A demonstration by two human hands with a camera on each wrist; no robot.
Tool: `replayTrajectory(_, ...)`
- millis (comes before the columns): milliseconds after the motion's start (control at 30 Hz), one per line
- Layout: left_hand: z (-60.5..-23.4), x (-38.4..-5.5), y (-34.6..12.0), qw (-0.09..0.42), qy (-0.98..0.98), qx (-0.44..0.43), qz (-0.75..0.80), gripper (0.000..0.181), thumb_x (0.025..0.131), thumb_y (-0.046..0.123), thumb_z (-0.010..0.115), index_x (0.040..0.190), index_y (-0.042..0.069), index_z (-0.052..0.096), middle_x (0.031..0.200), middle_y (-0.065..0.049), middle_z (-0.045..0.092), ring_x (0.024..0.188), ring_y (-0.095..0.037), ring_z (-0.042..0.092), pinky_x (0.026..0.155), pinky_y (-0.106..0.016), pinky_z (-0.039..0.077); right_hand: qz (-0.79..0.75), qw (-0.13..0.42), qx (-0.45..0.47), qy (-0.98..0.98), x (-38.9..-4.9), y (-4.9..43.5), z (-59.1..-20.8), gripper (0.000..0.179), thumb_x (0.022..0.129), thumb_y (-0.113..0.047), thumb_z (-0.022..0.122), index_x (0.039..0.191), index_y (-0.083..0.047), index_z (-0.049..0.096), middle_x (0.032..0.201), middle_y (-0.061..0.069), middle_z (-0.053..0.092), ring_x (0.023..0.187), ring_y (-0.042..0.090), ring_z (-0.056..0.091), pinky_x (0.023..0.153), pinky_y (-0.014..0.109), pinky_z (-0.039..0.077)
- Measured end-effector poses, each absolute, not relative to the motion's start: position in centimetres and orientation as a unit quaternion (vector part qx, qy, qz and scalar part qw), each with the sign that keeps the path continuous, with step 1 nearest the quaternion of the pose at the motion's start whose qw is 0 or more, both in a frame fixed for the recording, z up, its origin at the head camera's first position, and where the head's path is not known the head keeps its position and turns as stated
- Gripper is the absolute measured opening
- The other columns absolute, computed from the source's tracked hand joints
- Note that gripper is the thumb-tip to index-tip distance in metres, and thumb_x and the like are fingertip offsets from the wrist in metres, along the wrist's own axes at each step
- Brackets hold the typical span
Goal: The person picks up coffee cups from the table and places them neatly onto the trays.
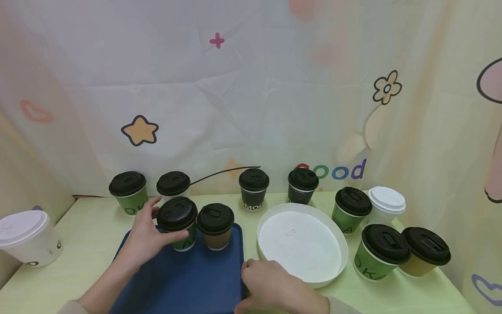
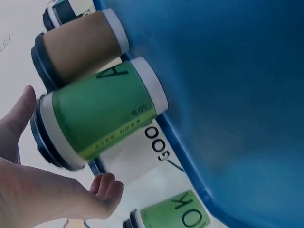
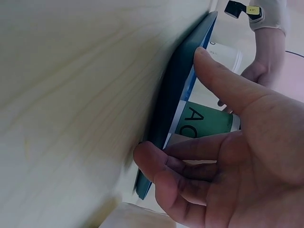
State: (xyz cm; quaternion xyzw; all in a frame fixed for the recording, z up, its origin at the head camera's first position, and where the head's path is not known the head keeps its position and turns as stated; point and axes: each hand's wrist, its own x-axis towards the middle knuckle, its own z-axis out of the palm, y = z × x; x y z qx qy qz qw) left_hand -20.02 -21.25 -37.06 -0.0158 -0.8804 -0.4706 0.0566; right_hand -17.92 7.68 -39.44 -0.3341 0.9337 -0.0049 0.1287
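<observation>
A green paper cup with a black lid [image 1: 177, 218] stands at the back of the blue tray [image 1: 188, 279], beside a brown cup with a black lid [image 1: 215, 226]. My left hand [image 1: 147, 240] spreads around that green cup, thumb at its near side and fingers beyond it. In the left wrist view the fingers [image 2: 110, 190] are apart from the cup, and the thumb is close by the lid. Along the tray's right edge, my right hand [image 1: 270, 283] holds the rim; its thumb [image 3: 213, 71] lies on the rim and the other fingers curl against the side.
A round white tray [image 1: 341, 248] stands to the right. Behind are a green cup [image 1: 129, 192], a white cup with a black lid [image 1: 172, 183] and two dark cups, one being [image 1: 254, 189]. Several lidded cups cluster at right; a white cup [image 1: 29, 237] stands far left.
</observation>
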Motion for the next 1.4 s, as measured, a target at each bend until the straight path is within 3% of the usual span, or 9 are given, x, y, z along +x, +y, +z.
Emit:
replayTrajectory(133,-36.9,-19.7,-22.5,0.037,-0.870,-0.001,-0.492,0.119,0.082,0.026,0.091,0.162,0.000,0.007,0.157,-0.035,0.018,0.143,-0.051,0.023,0.104,-0.067,0.036,-0.007,0.133,-0.334,0.933,-17.9,7.6,-39.4,0.073,0.075,-0.064,0.084,0.117,-0.005,0.074,0.103,0.001,0.068,0.084,0.013,0.065,0.072,0.033,0.057)
replayTrajectory(433,-36.8,-18.8,-24.9,0.042,-0.867,0.062,-0.493,0.109,0.091,0.024,0.082,0.162,-0.002,0.004,0.156,-0.036,0.016,0.143,-0.052,0.021,0.107,-0.067,0.031,-0.012,0.134,-0.331,0.934,-17.8,7.7,-39.5,0.071,0.076,-0.063,0.084,0.116,-0.005,0.074,0.100,0.000,0.066,0.080,0.013,0.063,0.070,0.033,0.056)
replayTrajectory(600,-37.4,-18.6,-25.8,0.100,-0.839,0.137,-0.517,0.092,0.099,0.029,0.071,0.161,-0.003,0.011,0.156,-0.032,0.023,0.142,-0.047,0.026,0.109,-0.060,0.030,-0.011,0.136,-0.334,0.933,-17.9,7.7,-39.5,0.071,0.075,-0.064,0.084,0.116,-0.005,0.074,0.102,0.001,0.068,0.082,0.014,0.065,0.071,0.033,0.056)
replayTrajectory(800,-37.9,-18.5,-26.7,0.230,-0.813,0.214,-0.491,0.074,0.098,0.024,0.069,0.155,0.000,0.029,0.150,-0.024,0.031,0.132,-0.039,0.032,0.100,-0.050,0.033,-0.017,0.130,-0.332,0.934,-17.8,7.7,-39.5,0.069,0.075,-0.063,0.085,0.113,-0.006,0.075,0.102,0.000,0.067,0.081,0.014,0.064,0.070,0.033,0.056)
replayTrajectory(867,-37.9,-18.4,-27.1,0.263,-0.802,0.243,-0.479,0.075,0.097,0.026,0.068,0.156,0.002,0.029,0.151,-0.024,0.026,0.134,-0.038,0.029,0.101,-0.051,0.031,-0.017,0.129,-0.333,0.934,-17.8,7.7,-39.5,0.069,0.075,-0.062,0.085,0.113,-0.005,0.075,0.101,0.001,0.067,0.080,0.014,0.064,0.069,0.033,0.056)
replayTrajectory(967,-37.9,-18.4,-27.8,0.302,-0.765,0.285,-0.492,0.084,0.094,0.029,0.070,0.159,0.004,0.022,0.154,-0.024,0.017,0.140,-0.038,0.020,0.113,-0.052,0.025,-0.016,0.127,-0.335,0.933,-17.9,7.7,-39.5,0.070,0.074,-0.063,0.085,0.113,-0.006,0.075,0.101,0.001,0.068,0.080,0.014,0.064,0.069,0.033,0.056)
replayTrajectory(1067,-38.1,-18.4,-28.5,0.336,-0.717,0.325,-0.517,0.093,0.091,0.033,0.074,0.160,0.010,0.016,0.155,-0.018,0.012,0.145,-0.032,0.014,0.120,-0.041,0.018,-0.015,0.127,-0.339,0.932,-18.0,7.7,-39.5,0.071,0.074,-0.064,0.084,0.113,-0.005,0.075,0.101,0.002,0.068,0.082,0.013,0.065,0.070,0.032,0.056)
replayTrajectory(1233,-38.4,-18.4,-29.6,0.395,-0.642,0.360,-0.550,0.102,0.084,0.030,0.084,0.158,0.018,0.016,0.154,-0.002,0.011,0.147,-0.012,0.013,0.116,-0.018,0.016,-0.015,0.130,-0.342,0.931,-18.0,7.7,-39.5,0.071,0.075,-0.064,0.084,0.114,-0.005,0.075,0.101,0.002,0.068,0.083,0.013,0.065,0.070,0.033,0.056)
replayTrajectory(1400,-38.2,-18.4,-30.5,0.448,-0.584,0.371,-0.566,0.108,0.078,0.024,0.090,0.159,0.017,0.020,0.153,0.004,0.013,0.144,0.002,0.011,0.109,-0.007,0.011,-0.014,0.124,-0.339,0.933,-17.9,7.7,-39.5,0.071,0.074,-0.064,0.085,0.113,-0.005,0.075,0.101,0.001,0.068,0.081,0.014,0.065,0.070,0.033,0.056)
